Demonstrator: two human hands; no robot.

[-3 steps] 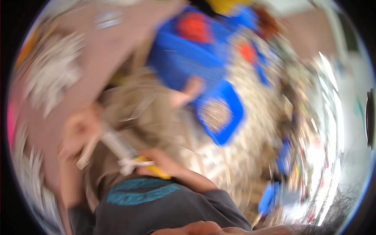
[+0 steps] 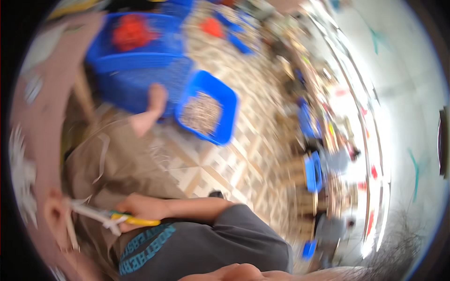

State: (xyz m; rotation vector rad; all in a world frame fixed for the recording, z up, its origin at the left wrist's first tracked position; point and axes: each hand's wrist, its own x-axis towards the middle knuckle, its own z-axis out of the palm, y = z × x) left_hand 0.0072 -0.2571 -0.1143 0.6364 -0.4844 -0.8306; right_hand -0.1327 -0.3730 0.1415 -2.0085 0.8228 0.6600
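My left hand (image 2: 55, 216) is at the left, over my lap by the edge of the pinkish-brown table. Its blurred fingers are curled round one end of a bundle of white strips (image 2: 89, 211). In my right hand (image 2: 140, 207), close to my belly, is a tool with a yellow handle (image 2: 143, 221); its working end is too unclear to name. The white strips stretch between both hands, and a short piece crosses them beside the tool. Loose white thread (image 2: 102, 159) lies on my brown trousers (image 2: 117, 164).
A blue tub (image 2: 206, 79) holding small pale pieces stands on the tiled floor beyond my knees. Larger blue crates (image 2: 140, 61), one with a red bundle (image 2: 130, 32), are beside my bare foot (image 2: 157, 98). White strips (image 2: 22, 173) lie on the table (image 2: 44, 112). Farther right, people sit at benches.
The whole view has swung, so the crates, tub and both hands now appear farther left. More of the right side of the room shows. Both hands keep their hold.
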